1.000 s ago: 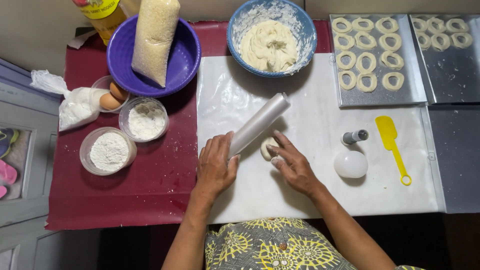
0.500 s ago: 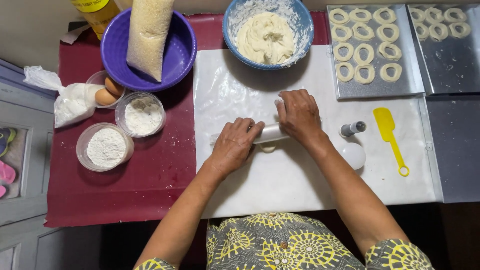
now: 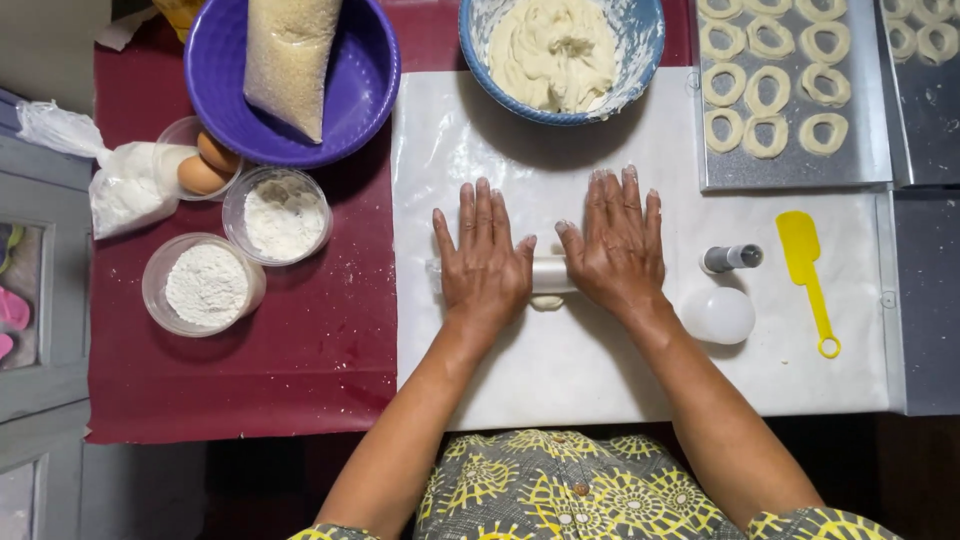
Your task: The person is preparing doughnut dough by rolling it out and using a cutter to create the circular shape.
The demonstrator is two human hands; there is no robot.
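Rolling is the step in hand: left hand (image 3: 487, 262) and right hand (image 3: 618, 248), palms flat and fingers spread, press the rolling pin (image 3: 548, 273) over a dough lump (image 3: 546, 300); next calls for even pressure.

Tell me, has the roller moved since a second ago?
Yes. The roller lay slanted toward the dough bowl, free of the hands; now it lies level under the left hand and right hand, farther from the bowl.
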